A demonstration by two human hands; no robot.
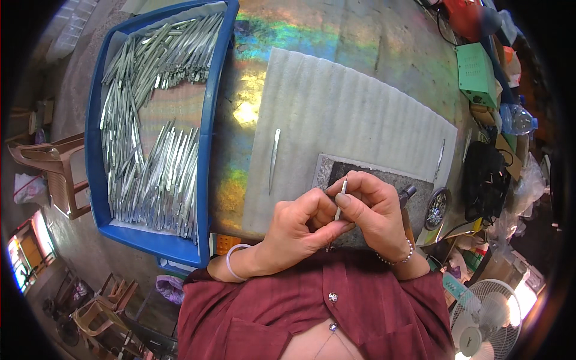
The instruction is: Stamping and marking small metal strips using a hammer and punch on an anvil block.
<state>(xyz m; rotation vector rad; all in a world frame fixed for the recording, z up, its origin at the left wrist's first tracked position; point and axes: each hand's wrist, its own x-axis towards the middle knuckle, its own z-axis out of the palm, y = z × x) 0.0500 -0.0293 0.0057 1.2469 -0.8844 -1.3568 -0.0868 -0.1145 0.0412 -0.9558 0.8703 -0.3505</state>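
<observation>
The slim metal strip (344,188) is over the grey slab (397,179), the fingertip grip of left hand (309,221) and right hand (373,209) both clamped on it. It looks light, stiff and slick, so likely best pinched across its flat faces.

We held both elbows bent and brought our hands together close before the chest, the left forearm (240,264) and right forearm (413,269) angling inward. Our left hand (307,221) curled its fingers, thumb stretched toward the right; our right hand (377,211) pinched with thumb against bent index finger.
</observation>
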